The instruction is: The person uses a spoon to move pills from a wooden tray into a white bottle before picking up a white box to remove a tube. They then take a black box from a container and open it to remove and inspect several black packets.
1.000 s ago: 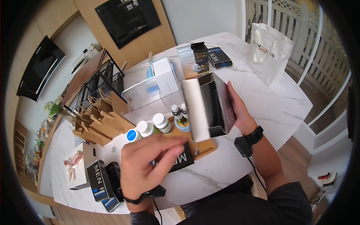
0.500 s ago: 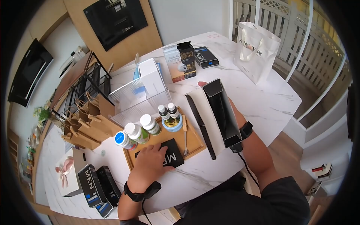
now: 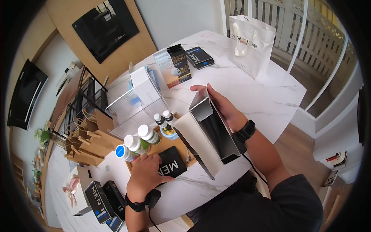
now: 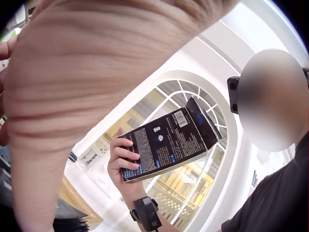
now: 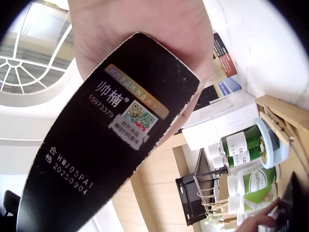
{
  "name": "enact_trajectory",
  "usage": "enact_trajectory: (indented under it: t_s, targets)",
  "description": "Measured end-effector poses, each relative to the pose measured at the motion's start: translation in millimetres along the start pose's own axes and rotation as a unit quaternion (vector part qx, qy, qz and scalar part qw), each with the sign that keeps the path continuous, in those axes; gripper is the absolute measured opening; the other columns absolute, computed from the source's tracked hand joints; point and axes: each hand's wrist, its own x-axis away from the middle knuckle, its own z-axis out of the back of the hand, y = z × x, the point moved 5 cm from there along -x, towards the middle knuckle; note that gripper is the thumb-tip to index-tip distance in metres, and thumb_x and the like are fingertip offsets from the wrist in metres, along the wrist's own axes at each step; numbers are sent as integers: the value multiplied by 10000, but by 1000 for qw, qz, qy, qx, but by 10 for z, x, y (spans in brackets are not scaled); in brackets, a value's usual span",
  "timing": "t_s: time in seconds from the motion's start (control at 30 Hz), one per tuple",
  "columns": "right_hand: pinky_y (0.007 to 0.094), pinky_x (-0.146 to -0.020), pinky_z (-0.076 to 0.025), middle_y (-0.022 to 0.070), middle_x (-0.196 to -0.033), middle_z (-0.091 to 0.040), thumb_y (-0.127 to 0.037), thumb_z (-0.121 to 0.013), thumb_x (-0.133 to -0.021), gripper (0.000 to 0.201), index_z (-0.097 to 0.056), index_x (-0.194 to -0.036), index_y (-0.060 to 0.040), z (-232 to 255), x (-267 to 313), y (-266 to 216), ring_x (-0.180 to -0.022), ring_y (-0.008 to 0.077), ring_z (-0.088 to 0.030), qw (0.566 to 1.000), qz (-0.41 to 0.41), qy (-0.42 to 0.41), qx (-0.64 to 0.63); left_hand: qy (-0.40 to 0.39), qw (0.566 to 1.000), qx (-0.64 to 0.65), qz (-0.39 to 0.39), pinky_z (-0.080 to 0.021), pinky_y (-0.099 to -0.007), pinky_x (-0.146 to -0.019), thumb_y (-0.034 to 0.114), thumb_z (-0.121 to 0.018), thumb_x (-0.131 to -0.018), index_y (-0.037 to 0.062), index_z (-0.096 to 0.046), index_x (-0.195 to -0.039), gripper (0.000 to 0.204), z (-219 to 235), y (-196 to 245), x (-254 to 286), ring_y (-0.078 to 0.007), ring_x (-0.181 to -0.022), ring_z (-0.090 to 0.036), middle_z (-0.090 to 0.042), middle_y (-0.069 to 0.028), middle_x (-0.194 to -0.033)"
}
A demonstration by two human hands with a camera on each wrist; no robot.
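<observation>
My right hand (image 3: 228, 112) grips an opened black carton (image 3: 217, 133) above the right side of the tray. Its long white-lined flap (image 3: 193, 135) hangs out to the left, and its dark inside faces up. The left wrist view shows the carton (image 4: 166, 145) from its printed back, several fingers curled over one end. A label with a QR code marks the carton's end panel (image 5: 111, 125). My left hand (image 3: 143, 176) holds a flat black packet (image 3: 173, 163) lettered MEN at its left part, fingers bent on one side and thumb at the near edge.
On the wooden tray (image 3: 192, 161) stand white-capped bottles (image 3: 148, 134) and small dark bottles (image 3: 164, 123). Beyond are a clear organizer (image 3: 135, 112), paper bags (image 3: 91, 139) and a tall box (image 3: 172, 67). Black MEN boxes (image 3: 99, 201) sit at left. A white gift bag (image 3: 251, 46) stands far right.
My left hand came down from above the tray onto the black packet, then shifted to its left part. The carton in my right hand turned and tilted, its flap swinging farther open.
</observation>
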Motion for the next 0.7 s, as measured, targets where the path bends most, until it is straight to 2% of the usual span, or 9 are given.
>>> enact_trajectory:
  t_s: [0.13, 0.2, 0.33, 0.53, 0.6, 0.63, 0.7]
  targets:
    - [232, -813, -523, 20, -1022, -655, -470, -383, -1026, 498, -507, -1346, -109, -80, 55, -23, -907, 67, -627, 1000, -7, -3, 22, -34, 999, 6, 18, -418, -399, -857, 487, -863, -548, 55, -595, -898, 616, -54, -42, -19, -293, -937, -572, -608, -80, -901]
    - [233, -805, -525, 25, -1033, -651, -475, -373, -1026, 500, -504, -1346, -114, -89, 51, -27, -898, 73, -628, 1000, -5, -3, 24, 3, 1000, -17, -1, -418, -397, -855, 493, -869, -531, 54, -590, -916, 647, -35, -33, -19, -291, -949, -570, -592, -75, -926]
    - [233, -814, -523, 30, -1052, -646, -481, -379, -1023, 507, -502, -1348, -112, -54, 19, -24, -911, 73, -624, 999, 6, 4, 43, 24, 1000, -17, -8, -419, -397, -853, 492, -873, -513, 54, -582, -935, 674, -14, -4, -17, -290, -961, -569, -578, -73, -944]
    - [245, -845, -516, 34, -1068, -637, -468, -383, -1025, 486, -522, -1330, -115, -68, 8, 16, -941, 91, -620, 1000, -14, -1, 26, 94, 995, -29, -3, -423, -400, -864, 322, -857, -607, 55, -563, -998, 557, 47, 4, -34, -302, -991, -568, -587, -87, -962]
    - [252, -850, -520, 42, -1073, -638, -462, -398, -1023, 484, -516, -1333, -110, -11, -9, 49, -942, 99, -624, 1000, -12, -5, -21, 92, 995, 19, -27, -427, -426, -887, 197, -838, -627, 42, -546, -1083, 563, 77, -5, -64, -337, -1076, -545, -622, -120, -1068]
    - [257, -856, -523, 50, -1078, -642, -460, -412, -1019, 490, -510, -1337, -100, 5, -13, 52, -948, 100, -628, 999, -15, -18, -32, 102, 993, 40, -36, -435, -419, -877, 122, -799, -670, 30, -568, -1084, 483, 101, -3, -67, -338, -1043, -562, -631, -136, -1029]
    - [260, -860, -525, 47, -1094, -642, -460, -411, -1019, 487, -518, -1331, -102, 75, -73, 97, -950, 104, -634, 997, -19, -38, -71, 106, 992, 61, -29, -446, -419, -860, 104, -786, -685, 23, -585, -1075, 447, 118, -66, -68, -345, -1008, -577, -639, -150, -1001]
